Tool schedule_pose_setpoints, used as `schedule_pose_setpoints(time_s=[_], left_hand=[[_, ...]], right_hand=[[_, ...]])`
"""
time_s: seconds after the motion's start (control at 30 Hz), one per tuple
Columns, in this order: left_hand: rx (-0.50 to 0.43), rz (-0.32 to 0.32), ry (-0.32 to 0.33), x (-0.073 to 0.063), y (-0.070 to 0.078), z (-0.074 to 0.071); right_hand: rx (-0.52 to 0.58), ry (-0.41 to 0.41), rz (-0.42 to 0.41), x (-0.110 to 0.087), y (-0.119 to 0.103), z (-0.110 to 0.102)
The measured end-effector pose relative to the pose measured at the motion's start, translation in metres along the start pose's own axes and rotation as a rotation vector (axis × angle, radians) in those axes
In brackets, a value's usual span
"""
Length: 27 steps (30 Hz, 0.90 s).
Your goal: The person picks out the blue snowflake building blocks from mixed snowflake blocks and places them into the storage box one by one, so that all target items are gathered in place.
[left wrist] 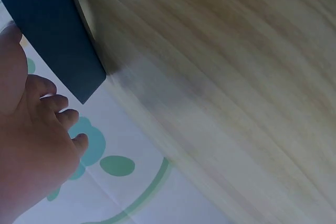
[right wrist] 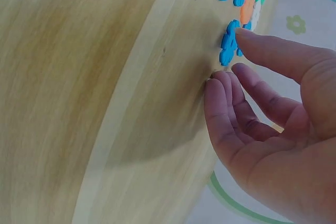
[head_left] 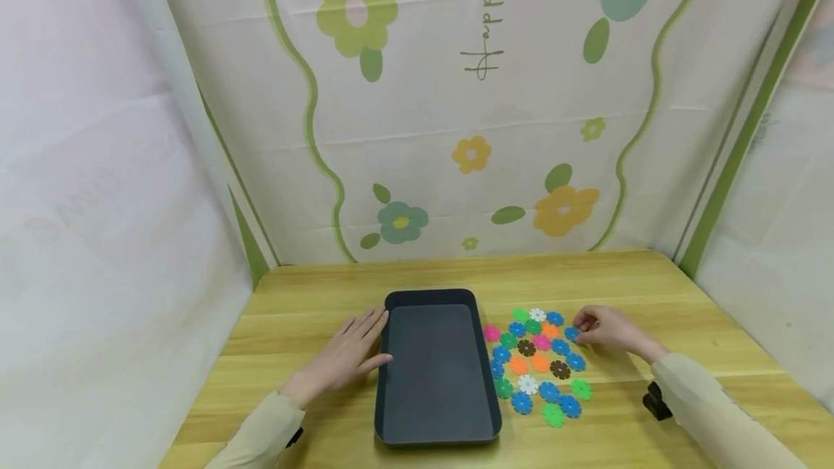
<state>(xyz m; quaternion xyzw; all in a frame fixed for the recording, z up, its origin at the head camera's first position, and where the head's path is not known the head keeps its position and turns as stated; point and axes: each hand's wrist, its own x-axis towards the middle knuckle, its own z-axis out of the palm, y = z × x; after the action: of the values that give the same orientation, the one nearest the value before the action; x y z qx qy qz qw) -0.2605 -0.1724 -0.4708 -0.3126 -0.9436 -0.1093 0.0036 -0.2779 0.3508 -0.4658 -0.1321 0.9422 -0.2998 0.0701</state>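
My left hand (head_left: 348,353) lies along the left side of a dark rectangular tray (head_left: 438,438), its fingers extended and touching the rim. The left wrist view shows that hand (left wrist: 42,129) beside the tray's dark outer wall (left wrist: 58,35). At the right edge of a group of colourful notched plastic discs, my right hand (head_left: 609,328) reaches to a blue disc (head_left: 571,334). From the right wrist, the thumb and bent fingers of this hand (right wrist: 273,103) stand apart around the near edge of the blue disc (right wrist: 229,45), which lies on the table.
Several discs in green, pink, orange, brown, white and blue, among them a brown disc (head_left: 560,370), lie right of the tray on the wooden table (head_left: 313,281). A flower-printed cloth (head_left: 417,114) hangs behind, with pale cloth sides left and right.
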Motion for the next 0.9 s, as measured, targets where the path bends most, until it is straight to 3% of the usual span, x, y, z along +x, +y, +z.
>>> schedule_pose_setpoints(time_s=[0.6, 0.9], left_hand=[[0.058, 0.0, -0.022, 0.0008, 0.0008, 0.0078], [0.051, 0.023, 0.013, 0.0031, 0.003, 0.0077]], right_hand=[[-0.021, 0.001, 0.04, 0.0052, -0.0037, 0.0017], [0.02, 0.009, 0.012, 0.0036, -0.0006, 0.0019]])
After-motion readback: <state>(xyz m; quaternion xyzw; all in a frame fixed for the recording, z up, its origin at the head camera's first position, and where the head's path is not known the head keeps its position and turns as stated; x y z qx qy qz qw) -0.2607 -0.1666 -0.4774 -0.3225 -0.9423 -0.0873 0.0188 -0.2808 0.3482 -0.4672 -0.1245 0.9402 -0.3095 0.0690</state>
